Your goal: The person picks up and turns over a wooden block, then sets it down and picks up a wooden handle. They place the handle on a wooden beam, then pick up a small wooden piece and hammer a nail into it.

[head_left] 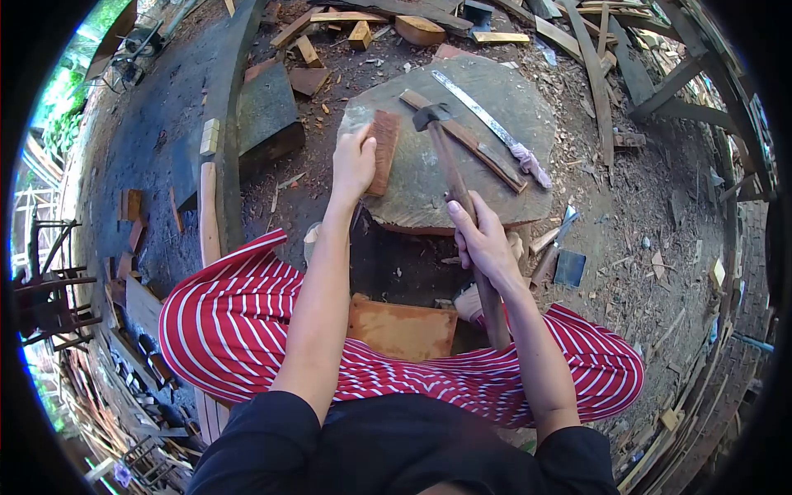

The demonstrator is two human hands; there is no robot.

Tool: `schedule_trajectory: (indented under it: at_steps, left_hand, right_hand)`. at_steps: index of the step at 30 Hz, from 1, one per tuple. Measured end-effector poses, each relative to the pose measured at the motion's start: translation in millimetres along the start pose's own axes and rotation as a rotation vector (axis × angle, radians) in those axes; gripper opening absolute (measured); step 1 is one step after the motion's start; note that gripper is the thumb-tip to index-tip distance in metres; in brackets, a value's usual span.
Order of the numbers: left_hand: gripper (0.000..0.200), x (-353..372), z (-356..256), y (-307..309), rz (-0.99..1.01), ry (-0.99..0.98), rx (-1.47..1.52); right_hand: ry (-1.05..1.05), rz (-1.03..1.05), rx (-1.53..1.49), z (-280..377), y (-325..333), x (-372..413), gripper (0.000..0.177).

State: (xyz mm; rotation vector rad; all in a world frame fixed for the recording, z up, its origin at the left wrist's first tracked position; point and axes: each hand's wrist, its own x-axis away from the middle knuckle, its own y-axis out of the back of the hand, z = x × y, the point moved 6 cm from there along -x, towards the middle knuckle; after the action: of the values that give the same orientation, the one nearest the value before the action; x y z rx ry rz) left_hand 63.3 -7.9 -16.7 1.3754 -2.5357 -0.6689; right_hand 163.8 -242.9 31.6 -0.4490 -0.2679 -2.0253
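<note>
My left hand is closed around the near side of a reddish-brown wood block, which stands at the left side of a broad round chopping stump. With my right hand I grip the long wooden handle of a hammer. Its small dark metal head overlaps a wooden bar lying across the stump. The handle's lower end reaches down toward my lap. Beyond the bar lies a long straight blade with a cloth-wrapped grip.
A brown wooden board lies between my legs. Right of the stump are a knife and a dark square piece. A dark box-like block stands to the left. Wood offcuts lie scattered behind the stump.
</note>
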Motion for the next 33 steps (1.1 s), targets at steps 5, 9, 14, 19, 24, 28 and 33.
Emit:
schedule_trajectory:
  at_steps: [5,9,14,19,24,28,33]
  left_hand:
    - [0.042,12.6,-26.8,3.1,-0.092,-0.040,-0.623]
    - [0.067,35.6,-32.6,-3.5,-0.020,0.017,-0.703]
    - [0.067,33.4,-29.4,-4.0,-0.039,0.047,-0.653]
    - [0.064,29.0,-25.3,1.5,0.009,0.025,-0.614]
    - [0.052,18.4,-42.3,27.6,0.297,0.143,-0.532]
    - [0.054,11.1,-61.6,49.8,0.205,-0.021,-0.600]
    - [0.076,6.8,-93.7,64.4,0.174,-0.113,-0.333]
  right_hand:
    - [0.087,-0.063,0.226,-5.0,3.7,-1.6,0.041]
    - [0.129,-0.132,0.366,-13.6,4.7,-2.8,0.039]
    - [0.429,-0.279,0.678,7.7,-1.7,7.4,0.038]
    - [0.557,-0.250,0.953,19.2,-18.3,4.0,0.048]
    - [0.475,-0.213,1.083,14.5,-19.3,-3.4,0.052]
    - [0.369,-0.178,0.829,8.8,-18.8,-6.8,0.049]
    - [0.200,-0.082,0.496,9.6,-13.7,-13.8,0.047]
